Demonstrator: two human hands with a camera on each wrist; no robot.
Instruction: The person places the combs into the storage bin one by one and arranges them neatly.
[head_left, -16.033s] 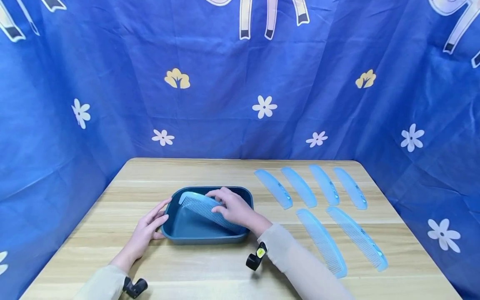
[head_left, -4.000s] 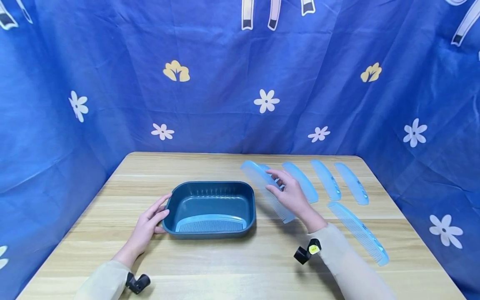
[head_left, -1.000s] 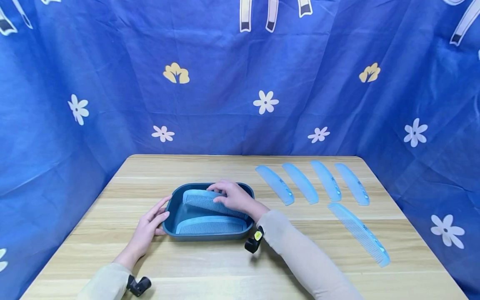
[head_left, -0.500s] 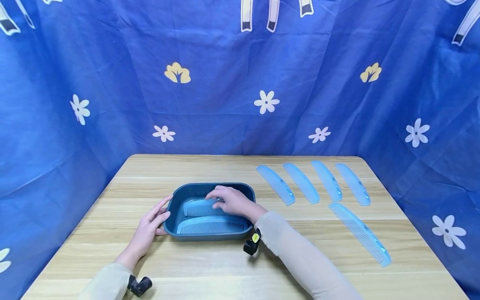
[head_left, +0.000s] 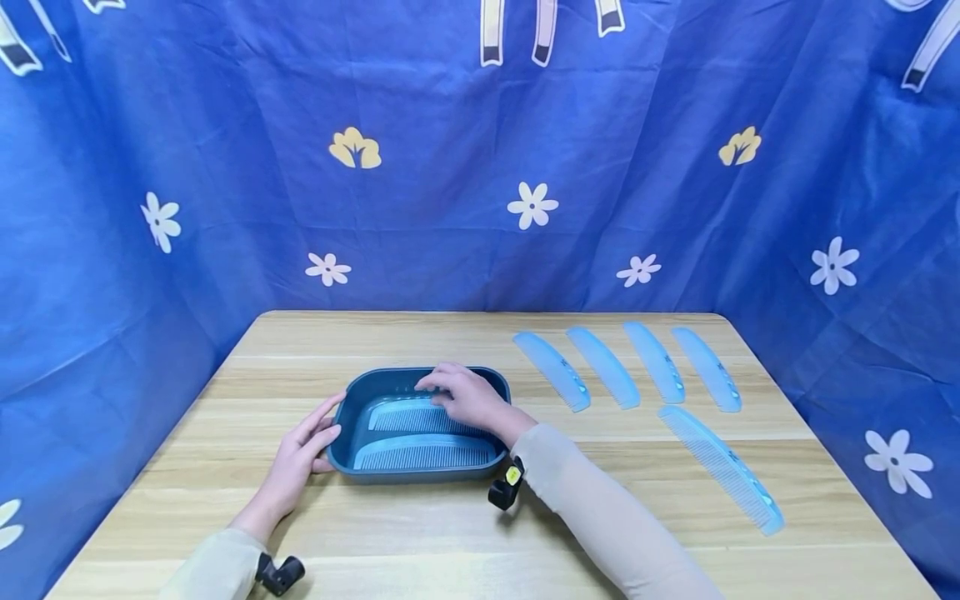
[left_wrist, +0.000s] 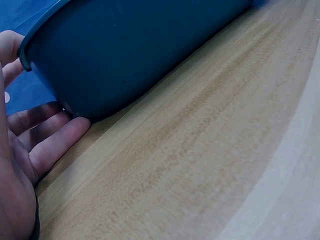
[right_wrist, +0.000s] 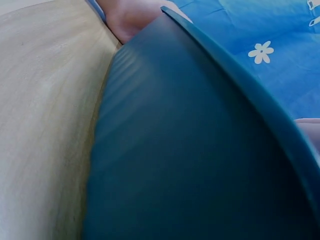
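Note:
A dark teal plastic storage box (head_left: 418,477) stands on the table. Inside it lie two blue combs side by side, a near comb (head_left: 422,455) along the front wall and a far comb (head_left: 401,417) behind it. My left hand (head_left: 296,454) holds the box's left end, thumb and forefinger at the rim, other fingers low against the outer wall in the left wrist view. Over the far comb hovers my right hand (head_left: 472,402), fingers loosely bent and holding nothing; it hides that comb's right end. The box wall blocks most of the right wrist view.
Several more blue combs lie at the right: a row at the back, with a left-end comb (head_left: 552,372) nearest the box, and a single comb (head_left: 722,469) nearer the front. A blue patterned curtain (head_left: 450,233) surrounds the wooden table (head_left: 405,542).
Over the last second the far comb went down flat into the box, and my right hand let go and rose slightly. Earlier it brought combs from the right. The left hand stays at the rim.

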